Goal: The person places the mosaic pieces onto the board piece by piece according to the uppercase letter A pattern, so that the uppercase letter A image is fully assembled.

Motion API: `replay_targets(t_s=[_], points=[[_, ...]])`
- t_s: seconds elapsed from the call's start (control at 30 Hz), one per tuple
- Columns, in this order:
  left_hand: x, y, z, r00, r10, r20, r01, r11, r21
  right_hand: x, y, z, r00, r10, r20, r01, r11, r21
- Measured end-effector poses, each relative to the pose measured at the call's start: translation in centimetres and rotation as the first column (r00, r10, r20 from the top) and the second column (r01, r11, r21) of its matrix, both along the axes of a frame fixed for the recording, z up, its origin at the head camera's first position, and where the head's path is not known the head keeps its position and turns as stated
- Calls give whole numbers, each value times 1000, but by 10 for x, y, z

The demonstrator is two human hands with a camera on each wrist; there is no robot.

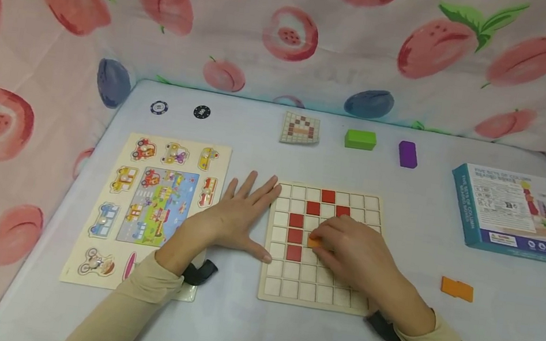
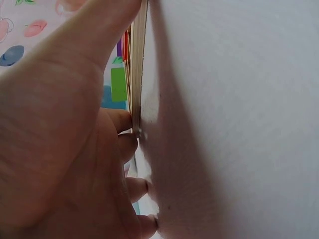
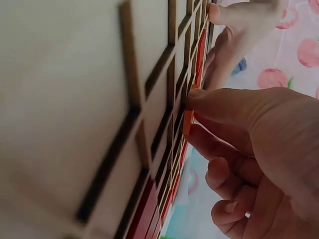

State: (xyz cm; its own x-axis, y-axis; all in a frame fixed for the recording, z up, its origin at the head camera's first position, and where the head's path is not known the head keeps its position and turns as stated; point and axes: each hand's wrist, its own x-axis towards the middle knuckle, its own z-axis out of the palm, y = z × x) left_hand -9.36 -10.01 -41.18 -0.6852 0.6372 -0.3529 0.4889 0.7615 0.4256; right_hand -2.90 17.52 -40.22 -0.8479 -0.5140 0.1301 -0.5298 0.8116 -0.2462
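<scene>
A pale wooden grid board [image 1: 295,289] lies in the middle of the table, with several red square tiles [image 1: 294,236] set in its cells. My right hand [image 1: 358,249] is over the board and pinches an orange tile [image 3: 188,122] between thumb and fingertip, at a cell right of the red column. My left hand [image 1: 237,221] has its fingers spread, with thumb and fingertips against the board's left edge. In the left wrist view the fingers [image 2: 130,148] touch that edge. Two orange tiles [image 1: 457,288] lie on the table right of the board.
A small pattern card [image 1: 301,129], a green block [image 1: 360,139] and a purple block [image 1: 408,154] stand behind the board. On the left lies a vehicle puzzle [image 1: 101,251], with two round chips [image 1: 159,107] behind it. A boxed toy set [image 1: 523,214] is at right.
</scene>
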Motion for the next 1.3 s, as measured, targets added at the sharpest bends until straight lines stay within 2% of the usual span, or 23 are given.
replay_targets(t_s=[0.23, 0.5, 0.7, 0.9, 1.0, 1.1, 1.3], points=[[0, 1, -2, 1000, 1, -3, -1, 1000, -14, -7, -4, -1, 999, 15, 35, -16, 1000, 20], [1, 3, -2, 1000, -4, 3, 4, 1000, -12, 3, 8, 3, 1000, 0, 20, -1, 999, 42], [1, 2, 0, 1000, -5, 3, 5, 1000, -15, 20, 39, 5, 994, -106, 36, 105, 994, 32], [0, -1, 1, 1000, 2, 9, -1, 1000, -8, 42, 83, 5, 975, -220, 35, 219, 975, 26], [1, -3, 2, 1000, 7, 8, -7, 1000, -12, 53, 103, 4, 958, -271, 92, 268, 962, 41], [1, -3, 3, 1000, 6, 9, -6, 1000, -12, 61, 122, 1, 931, -337, 142, 328, 941, 87], [0, 0, 2, 1000, 1, 17, -1, 1000, -4, 76, 160, -2, 849, -486, 209, 446, 870, 212]])
